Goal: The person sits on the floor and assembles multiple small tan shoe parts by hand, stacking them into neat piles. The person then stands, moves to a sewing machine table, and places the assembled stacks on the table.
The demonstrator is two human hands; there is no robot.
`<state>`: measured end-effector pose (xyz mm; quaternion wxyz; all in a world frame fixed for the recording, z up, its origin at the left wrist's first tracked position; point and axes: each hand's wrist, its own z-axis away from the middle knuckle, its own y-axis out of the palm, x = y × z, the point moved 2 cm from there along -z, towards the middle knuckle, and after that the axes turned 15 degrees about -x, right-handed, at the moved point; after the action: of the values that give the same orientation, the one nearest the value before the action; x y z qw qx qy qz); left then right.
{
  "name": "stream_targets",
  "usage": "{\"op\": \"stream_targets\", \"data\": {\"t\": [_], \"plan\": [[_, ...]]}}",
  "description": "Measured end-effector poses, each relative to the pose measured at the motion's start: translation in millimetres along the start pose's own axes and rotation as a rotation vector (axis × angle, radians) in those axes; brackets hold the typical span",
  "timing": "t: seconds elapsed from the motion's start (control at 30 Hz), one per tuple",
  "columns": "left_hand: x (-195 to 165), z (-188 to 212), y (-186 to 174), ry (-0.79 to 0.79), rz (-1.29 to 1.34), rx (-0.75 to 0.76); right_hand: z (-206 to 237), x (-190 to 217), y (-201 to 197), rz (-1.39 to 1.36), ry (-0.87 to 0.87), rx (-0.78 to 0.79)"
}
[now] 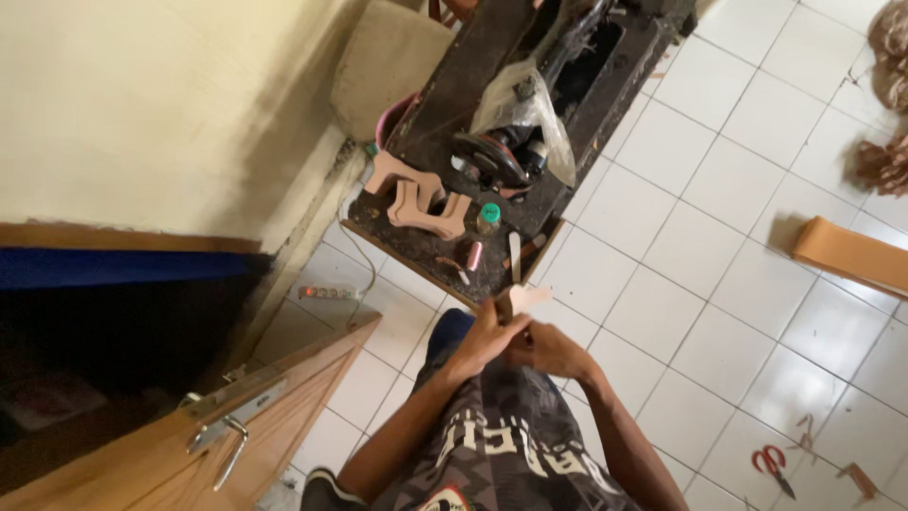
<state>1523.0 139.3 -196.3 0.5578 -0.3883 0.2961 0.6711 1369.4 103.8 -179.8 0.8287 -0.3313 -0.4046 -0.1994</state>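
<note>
Single head-worn view, looking steeply down from above, hands close below, sewing table (492,255) and tiled floor (700,284) beyond

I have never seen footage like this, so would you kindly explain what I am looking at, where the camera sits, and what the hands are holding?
This is one picture from a camera worn on a person's head, looking straight down. There is no robot: the two arms coming up from the bottom edge are the person's own. The left hand and right hand meet in the middle, and together their fingers hold a small pale cut-out piece, probably leather or card.

Just beyond the hands stands a dark work table with an old sewing machine, partly under a clear plastic bag. On the table lie tan curved cut-outs, a green-capped bottle and a few small tools.

On the white tiled floor lie red-handled scissors and a tan strip. A wooden door is at lower left.
</note>
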Motion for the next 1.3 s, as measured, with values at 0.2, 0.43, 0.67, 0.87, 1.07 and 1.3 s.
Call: {"op": "stream_targets", "data": {"t": [0.2, 0.43, 0.67, 0.87, 1.07, 1.3], "plan": [[30, -1, -56, -0.081, 0.048, -0.119, -19, 31, 50, 0.172, 0.043, -0.213], [-43, -70, -197, -0.195, -0.006, 0.241, -93, 127, 100, 0.252, 0.005, -0.524], [-87, -91, -249, 0.039, 0.301, 0.271, -129, 213, 103, 0.69, -0.364, -0.852], [-86, -99, -255, 0.014, 0.391, 0.287, -93, 226, 87, 0.196, -0.153, -1.029], [-96, -82, -211, -0.124, 0.532, 0.335, -64, 204, 104, -0.255, 0.218, -1.011], [-112, -62, -167, -0.344, 0.57, 0.606, -14, 199, 113, -0.463, 0.158, -1.186]]}}
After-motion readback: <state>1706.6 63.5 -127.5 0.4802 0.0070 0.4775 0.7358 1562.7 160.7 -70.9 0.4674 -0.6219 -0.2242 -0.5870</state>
